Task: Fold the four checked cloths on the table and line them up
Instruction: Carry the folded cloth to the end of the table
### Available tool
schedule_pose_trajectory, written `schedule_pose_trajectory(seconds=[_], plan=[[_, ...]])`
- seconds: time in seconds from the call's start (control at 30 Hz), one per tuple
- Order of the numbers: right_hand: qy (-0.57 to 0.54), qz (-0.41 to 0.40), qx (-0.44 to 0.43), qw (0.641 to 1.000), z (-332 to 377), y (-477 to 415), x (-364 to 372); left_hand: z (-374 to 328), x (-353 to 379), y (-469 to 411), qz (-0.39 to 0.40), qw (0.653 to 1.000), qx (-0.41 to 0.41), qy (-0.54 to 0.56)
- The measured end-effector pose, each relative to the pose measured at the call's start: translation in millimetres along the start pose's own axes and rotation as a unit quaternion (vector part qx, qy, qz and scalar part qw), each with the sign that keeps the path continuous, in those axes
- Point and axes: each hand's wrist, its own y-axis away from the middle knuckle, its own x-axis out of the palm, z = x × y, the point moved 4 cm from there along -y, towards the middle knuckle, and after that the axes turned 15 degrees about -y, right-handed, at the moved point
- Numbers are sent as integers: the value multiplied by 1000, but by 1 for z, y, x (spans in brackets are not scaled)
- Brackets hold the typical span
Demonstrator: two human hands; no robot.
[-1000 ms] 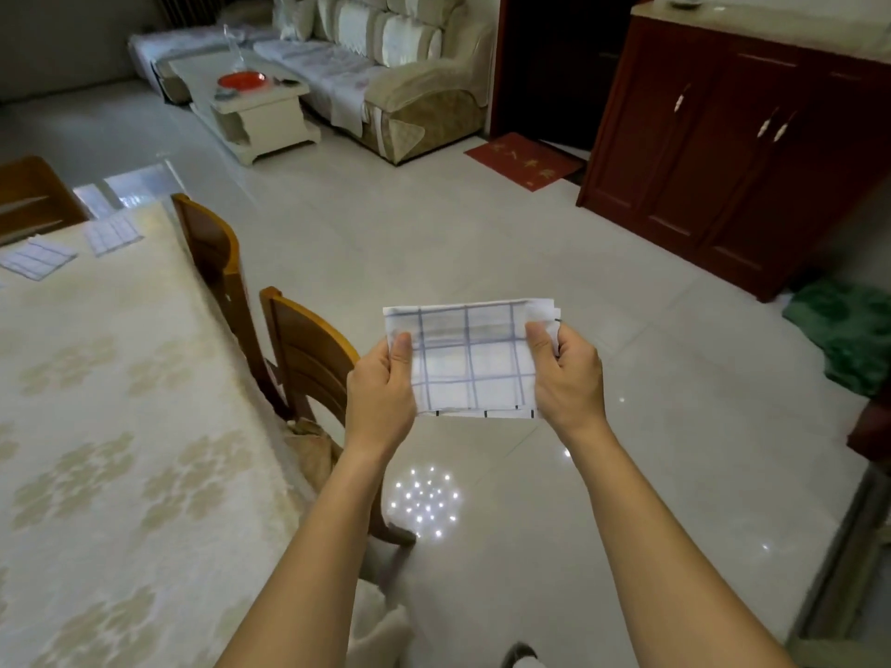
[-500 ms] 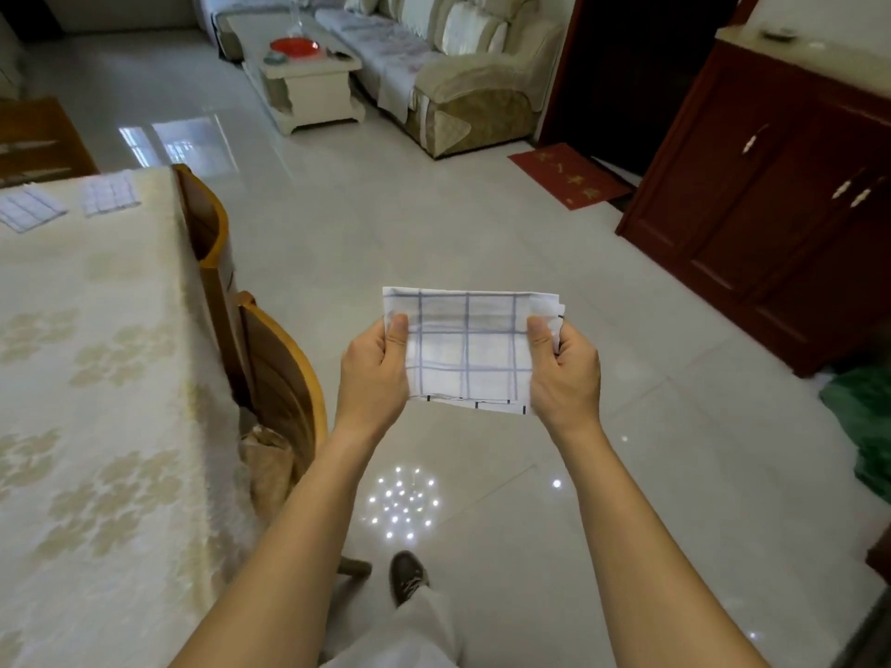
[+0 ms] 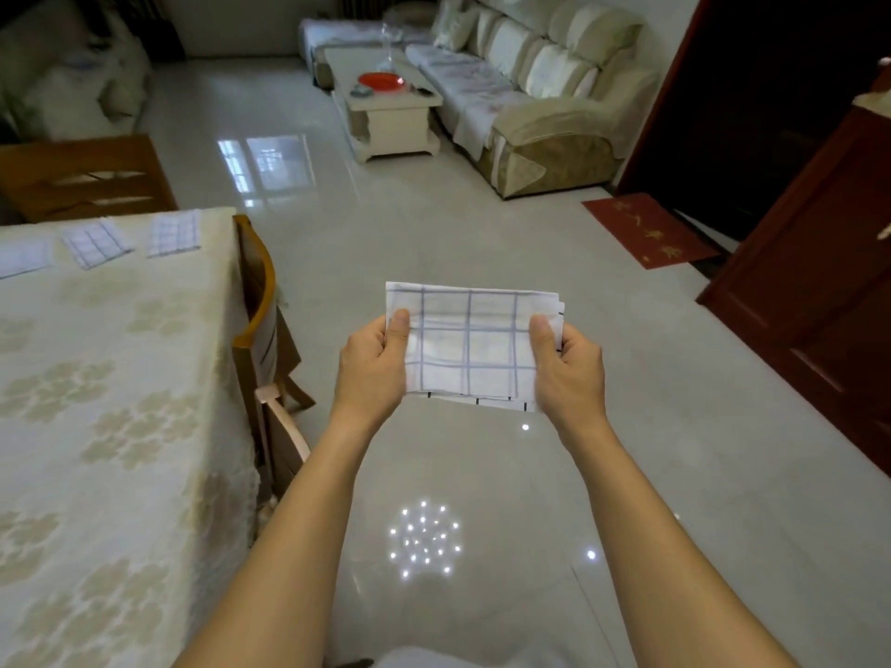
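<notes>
A folded white cloth with blue checks (image 3: 470,344) hangs in the air over the floor, to the right of the table. My left hand (image 3: 371,366) pinches its left edge and my right hand (image 3: 569,368) pinches its right edge, thumbs on top. Three folded checked cloths lie in a row at the far end of the table (image 3: 120,378): one at the right (image 3: 173,232), one in the middle (image 3: 95,243) and one cut off by the left frame edge (image 3: 21,258).
Wooden chairs (image 3: 258,301) stand tucked against the table's right side, another (image 3: 87,178) at its far end. Glossy tiled floor lies under my hands. A dark red cabinet (image 3: 819,282) is on the right; a sofa (image 3: 545,94) and coffee table (image 3: 385,108) stand far back.
My view has swung to the left, so the table's far end and its three cloths show more fully. Both hands keep the same hold on the folded cloth.
</notes>
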Motion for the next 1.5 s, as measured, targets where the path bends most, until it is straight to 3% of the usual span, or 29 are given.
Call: schedule_pose_trajectory(seconds=[0.3, 0.5, 0.8, 1.3, 1.5], plan=[[-53, 158, 26, 986, -50, -148, 59, 11, 19, -102, -95, 991, -91, 0], [-47, 217, 26, 975, -53, -246, 82, -3, 40, -166, -143, 978, -154, -10], [-52, 294, 83, 951, -90, -329, 160, 24, 38, -245, -193, 969, -155, 4], [-29, 272, 21, 962, -97, -509, 365, 93, -39, -497, -229, 961, -153, 22], [-24, 293, 51, 954, -134, -574, 428, 134, -46, -572, -221, 960, -169, 24]])
